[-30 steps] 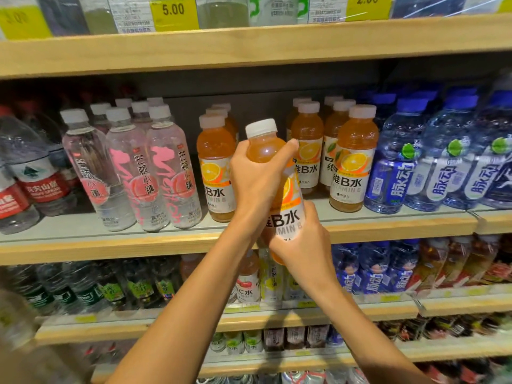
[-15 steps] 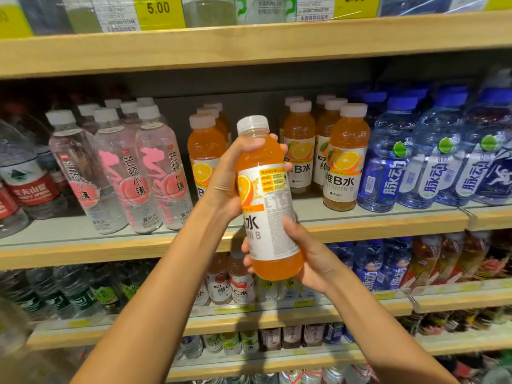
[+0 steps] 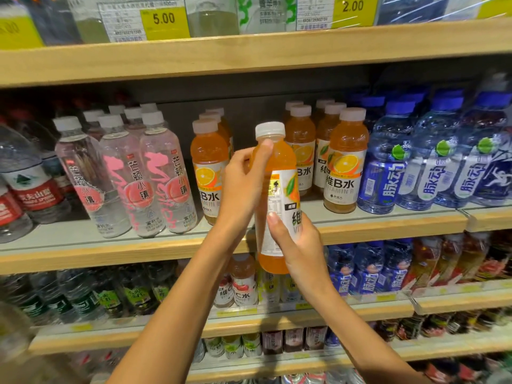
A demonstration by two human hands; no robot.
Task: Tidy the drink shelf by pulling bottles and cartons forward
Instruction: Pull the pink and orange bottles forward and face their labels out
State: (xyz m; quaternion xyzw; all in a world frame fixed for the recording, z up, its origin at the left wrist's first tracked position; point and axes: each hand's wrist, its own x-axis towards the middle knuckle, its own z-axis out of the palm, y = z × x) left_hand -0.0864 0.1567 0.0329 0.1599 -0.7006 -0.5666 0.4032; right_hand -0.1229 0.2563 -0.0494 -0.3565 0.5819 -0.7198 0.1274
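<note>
- While L hand (image 3: 243, 187) wraps bottle (image 3: 279, 156) top & R hand (image 3: 300, 245) curls round its base, it's off shelf (image 3: 110, 245).
- Risk: a crooked set-down could topple neighbours (image 3: 345, 162).

Two slim forearms (image 3: 177, 314) show, bare from the wrist to the picture's lower edge. The left hand (image 3: 242, 185) and right hand (image 3: 302, 249) are bare too, with long, slender fingers (image 3: 261, 159). The nails (image 3: 273, 217) are short and plain.
</note>
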